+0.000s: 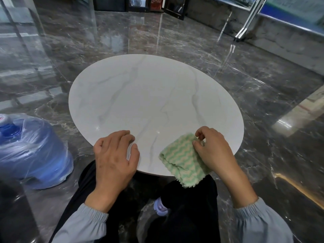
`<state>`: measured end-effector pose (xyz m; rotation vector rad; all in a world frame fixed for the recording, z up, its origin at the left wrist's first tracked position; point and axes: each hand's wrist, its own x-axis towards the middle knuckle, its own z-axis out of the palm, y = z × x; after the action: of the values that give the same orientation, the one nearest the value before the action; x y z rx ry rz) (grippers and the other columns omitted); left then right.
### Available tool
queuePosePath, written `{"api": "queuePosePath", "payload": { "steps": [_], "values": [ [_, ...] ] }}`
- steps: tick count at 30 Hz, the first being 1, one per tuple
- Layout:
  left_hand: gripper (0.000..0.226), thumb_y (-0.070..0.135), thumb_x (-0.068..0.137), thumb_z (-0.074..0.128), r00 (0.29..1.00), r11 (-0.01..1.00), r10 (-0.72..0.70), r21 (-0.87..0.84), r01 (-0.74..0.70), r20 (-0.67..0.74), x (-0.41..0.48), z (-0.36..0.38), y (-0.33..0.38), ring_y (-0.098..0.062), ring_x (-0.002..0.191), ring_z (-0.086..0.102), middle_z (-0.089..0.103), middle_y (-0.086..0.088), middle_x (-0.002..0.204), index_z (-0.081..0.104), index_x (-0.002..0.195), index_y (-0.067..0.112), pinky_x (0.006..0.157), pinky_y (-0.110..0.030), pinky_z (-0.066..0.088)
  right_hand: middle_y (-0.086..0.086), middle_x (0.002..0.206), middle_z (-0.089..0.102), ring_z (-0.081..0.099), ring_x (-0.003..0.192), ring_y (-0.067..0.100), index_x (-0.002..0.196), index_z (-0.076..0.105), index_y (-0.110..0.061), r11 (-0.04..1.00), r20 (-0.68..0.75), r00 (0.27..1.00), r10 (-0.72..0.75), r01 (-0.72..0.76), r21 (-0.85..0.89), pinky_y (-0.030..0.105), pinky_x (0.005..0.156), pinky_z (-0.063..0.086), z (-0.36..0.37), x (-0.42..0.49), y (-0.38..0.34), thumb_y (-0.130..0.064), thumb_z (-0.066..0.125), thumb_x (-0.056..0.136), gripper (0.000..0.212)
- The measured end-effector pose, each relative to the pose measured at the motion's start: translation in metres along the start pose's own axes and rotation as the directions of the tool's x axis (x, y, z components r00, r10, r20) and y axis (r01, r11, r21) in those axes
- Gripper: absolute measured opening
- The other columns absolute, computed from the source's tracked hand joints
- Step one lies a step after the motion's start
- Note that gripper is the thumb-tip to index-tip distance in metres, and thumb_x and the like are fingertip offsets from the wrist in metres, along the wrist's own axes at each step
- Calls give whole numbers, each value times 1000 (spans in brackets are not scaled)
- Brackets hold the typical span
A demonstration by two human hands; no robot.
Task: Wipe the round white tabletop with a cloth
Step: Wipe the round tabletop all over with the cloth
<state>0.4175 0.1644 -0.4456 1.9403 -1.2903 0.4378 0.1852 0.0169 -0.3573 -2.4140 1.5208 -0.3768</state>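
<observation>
The round white tabletop (149,102) fills the middle of the view over a dark marble floor (263,85). The green-and-cream cloth (182,158) lies folded at the near right edge, one corner hanging off. The right hand (215,151) pinches the cloth's far corner. The left hand (114,158) rests on the near rim, fingers relaxed, holding nothing. A wrapped blue water jug (29,151) stands on the floor, left.
</observation>
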Motion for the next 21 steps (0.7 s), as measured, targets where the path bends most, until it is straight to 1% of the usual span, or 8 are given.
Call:
{"api": "queuePosePath", "payload": {
  "steps": [3,5,7,10,12,14,16,21],
  "values": [
    [28,35,102,45,1000,1000,-11,1,11,9,0,-1,1,-17,119,60,67,4,122,68,108,19,107,-26,21,-5,118,59,48,112,17,118,63,-20,986,-132,980,-151,159,53,34,95,43,10,-9,-4,-28,65,97,22],
    [29,34,102,45,1000,1000,-12,1,12,15,0,-2,2,-18,120,60,68,4,122,69,108,19,107,-27,22,-6,125,60,50,122,15,121,66,-19,939,-78,941,-330,336,72,35,104,42,15,-14,-3,-30,68,97,26],
    [29,34,102,46,1000,1000,-13,-1,13,20,0,-3,2,-18,120,60,68,3,122,70,108,18,106,-30,24,-8,140,59,47,137,12,131,66,-20,891,48,891,-452,448,73,42,113,39,18,-19,0,-39,64,99,37],
    [30,33,101,46,1000,1000,-19,8,19,25,0,-4,4,-19,118,61,68,3,122,71,108,17,104,-32,26,-20,164,32,13,155,0,155,45,-33,889,221,862,-456,453,66,37,126,18,20,-23,3,-61,39,102,60],
    [30,33,101,47,1000,1000,-21,16,21,20,1,-4,5,-19,118,61,69,2,121,71,107,17,103,-34,27,-27,169,4,-13,154,-3,163,19,-42,869,306,835,-457,492,-43,34,128,2,25,-24,0,-64,18,104,63],
    [30,32,100,47,1000,1000,-23,20,22,17,1,-3,6,-20,117,62,69,2,121,72,107,16,101,-35,28,-30,166,-14,-27,150,-2,162,0,-45,857,357,828,-433,500,-120,35,127,-7,30,-24,-6,-61,4,105,60],
    [30,33,100,48,1000,999,-24,21,23,16,1,-5,6,-21,116,62,69,1,121,72,107,16,101,-37,30,-29,166,-20,-32,149,0,162,-5,-45,858,365,832,-417,493,-143,37,127,-10,34,-23,-16,-60,1,104,60],
    [29,33,100,48,999,999,-21,26,20,48,0,-5,5,-19,119,61,69,2,123,71,109,17,103,-38,30,-24,169,-13,-28,151,2,163,0,-44,867,306,853,-422,478,-137,39,127,-10,54,-13,-44,-60,10,104,62]
  ]
}}
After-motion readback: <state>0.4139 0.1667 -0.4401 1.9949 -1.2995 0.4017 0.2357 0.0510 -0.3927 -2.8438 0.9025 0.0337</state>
